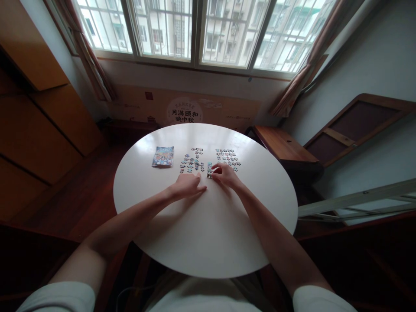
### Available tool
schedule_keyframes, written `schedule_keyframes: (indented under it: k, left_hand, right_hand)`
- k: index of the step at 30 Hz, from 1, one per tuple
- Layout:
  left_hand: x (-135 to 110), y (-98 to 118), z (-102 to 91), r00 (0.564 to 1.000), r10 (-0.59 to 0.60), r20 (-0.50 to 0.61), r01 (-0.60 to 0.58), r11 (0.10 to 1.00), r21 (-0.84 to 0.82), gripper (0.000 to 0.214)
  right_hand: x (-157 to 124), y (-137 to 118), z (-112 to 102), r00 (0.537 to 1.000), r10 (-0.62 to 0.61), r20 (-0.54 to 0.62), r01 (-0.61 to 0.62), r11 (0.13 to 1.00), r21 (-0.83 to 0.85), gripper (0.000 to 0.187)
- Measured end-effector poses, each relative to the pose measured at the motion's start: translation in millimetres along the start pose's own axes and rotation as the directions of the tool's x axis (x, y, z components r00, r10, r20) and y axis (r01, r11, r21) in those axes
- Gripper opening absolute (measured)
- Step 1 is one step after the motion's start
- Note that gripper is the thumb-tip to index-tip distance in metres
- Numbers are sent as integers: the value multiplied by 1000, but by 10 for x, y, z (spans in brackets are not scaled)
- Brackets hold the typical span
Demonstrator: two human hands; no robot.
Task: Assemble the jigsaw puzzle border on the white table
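Puzzle block point(209, 170) pinched by right hand point(225, 175); left hand point(186, 185) flat, empty, at 9 o'clock. Joining judged underway; careful lining-up needed.

Both forearms extended forward, bare. Left hand point(186, 186) palm down, fingers flat, pointing right. Right hand point(226, 175) fingers curled inward; grip unclear.

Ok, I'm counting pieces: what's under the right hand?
A small cluster of puzzle pieces pokes out by the fingers of the right hand; whatever lies beneath its palm is covered.

Short white sleeves point(58, 297), bare forearms point(130, 221)
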State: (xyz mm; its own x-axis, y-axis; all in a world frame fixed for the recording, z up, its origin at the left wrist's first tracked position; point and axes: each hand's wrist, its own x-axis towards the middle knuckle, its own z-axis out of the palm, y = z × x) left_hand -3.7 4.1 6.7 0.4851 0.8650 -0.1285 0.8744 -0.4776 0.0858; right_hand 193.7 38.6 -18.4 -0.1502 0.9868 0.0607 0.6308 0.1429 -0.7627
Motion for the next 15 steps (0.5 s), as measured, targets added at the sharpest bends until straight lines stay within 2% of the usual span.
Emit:
schedule_keyframes:
  k: [8, 15]
  left_hand:
    - [-5, 33, 17, 1000, 20, -24, -20, 1000, -7, 57]
    - [19, 95, 83, 996, 67, -55, -66, 998, 14, 52]
  right_hand:
    - [-79, -63, 37, 991, -110, -72, 102, 989, -105, 30]
    - [-54, -19, 67, 987, -148, -67, 136, 979, -154, 33]
